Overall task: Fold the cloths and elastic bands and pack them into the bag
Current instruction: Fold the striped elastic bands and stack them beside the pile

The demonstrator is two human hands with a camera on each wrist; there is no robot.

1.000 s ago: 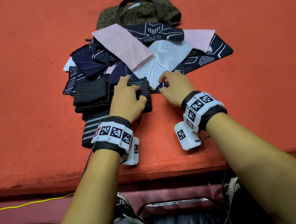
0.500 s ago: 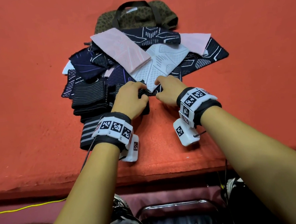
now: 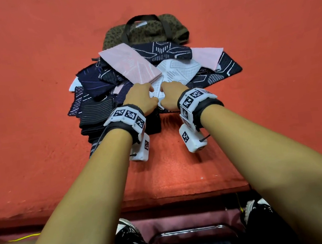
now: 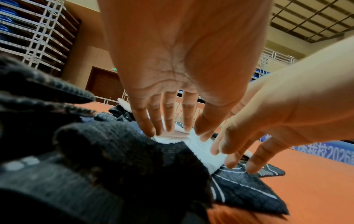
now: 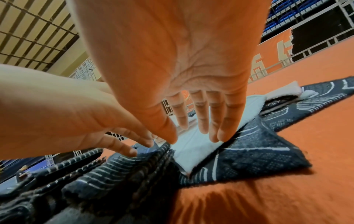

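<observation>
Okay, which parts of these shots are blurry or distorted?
Head view: forearms stretched wide at the lower edge, the leopard-print fabric bag sharp. Left wrist view: the black ribbed elastic bands up close are soft, the left hand looms. Right wrist view: similar, the right hand oversized.

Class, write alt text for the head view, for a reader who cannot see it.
Two hands, left hand and right hand, meet on a white cloth in a pile of navy and pink cloths on an orange table. Folded black elastic bands lie to the left; a leopard-print bag sits behind.
</observation>
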